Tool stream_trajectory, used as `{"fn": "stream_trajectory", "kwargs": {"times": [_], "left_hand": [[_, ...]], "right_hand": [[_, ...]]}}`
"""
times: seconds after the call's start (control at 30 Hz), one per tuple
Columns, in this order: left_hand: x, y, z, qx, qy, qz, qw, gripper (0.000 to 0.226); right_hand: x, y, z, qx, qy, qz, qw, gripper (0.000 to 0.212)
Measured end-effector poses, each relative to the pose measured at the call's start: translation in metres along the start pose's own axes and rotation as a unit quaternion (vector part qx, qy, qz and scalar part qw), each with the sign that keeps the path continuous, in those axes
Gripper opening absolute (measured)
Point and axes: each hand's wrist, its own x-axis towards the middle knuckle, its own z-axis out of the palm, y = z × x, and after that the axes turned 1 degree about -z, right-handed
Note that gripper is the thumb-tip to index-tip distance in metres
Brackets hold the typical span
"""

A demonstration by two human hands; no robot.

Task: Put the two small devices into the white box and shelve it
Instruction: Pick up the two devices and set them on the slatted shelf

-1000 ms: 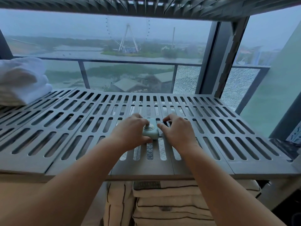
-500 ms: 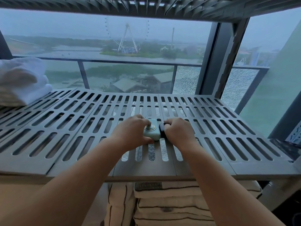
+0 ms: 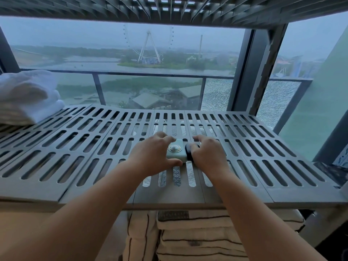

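green device (image 3: 176, 151) sits on the slatted shelf (image 3: 75, 147), mid-front, round button facing up. black device (image 3: 189, 151) right beside it, touching or nearly so; mostly hidden under the right hand, so i can't say more of its shape.

left hand (image 3: 152, 155) cups the green device from the left: thumb along its near edge, fingers curled over the far side, a loose pinch around the body. right hand (image 3: 209, 155) covers the black device, fingers bent and close together over its top; whether it has a real grip i can't tell, the contact is hidden.

no white box in view anywhere. folded white towels (image 3: 24, 95) at far left of the shelf, striped cushions (image 3: 197, 234) stacked below, another slatted shelf (image 3: 169, 8) overhead, window behind.

my read: first step, gathering both devices, one per hand. nothing boxed yet, so early in the task.

next move calls for lifting both clear of the slats without letting a corner catch in a slot, then finding the box, which means turning the view. one hand will have to free up to open or steady it.
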Motion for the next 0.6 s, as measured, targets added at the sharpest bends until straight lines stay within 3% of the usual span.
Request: {"fn": "stream_trajectory", "kwargs": {"times": [0.33,0.6], "left_hand": [[-0.023,-0.003,-0.031,0.063,0.061,-0.063,0.994,0.047],[-0.065,-0.02,-0.063,0.141,0.087,-0.167,0.972,0.043]], "right_hand": [[-0.004,-0.037,-0.004,0.006,0.024,-0.08,0.996,0.028],[-0.02,-0.08,0.004,0.02,0.003,-0.16,0.987,0.037]]}}
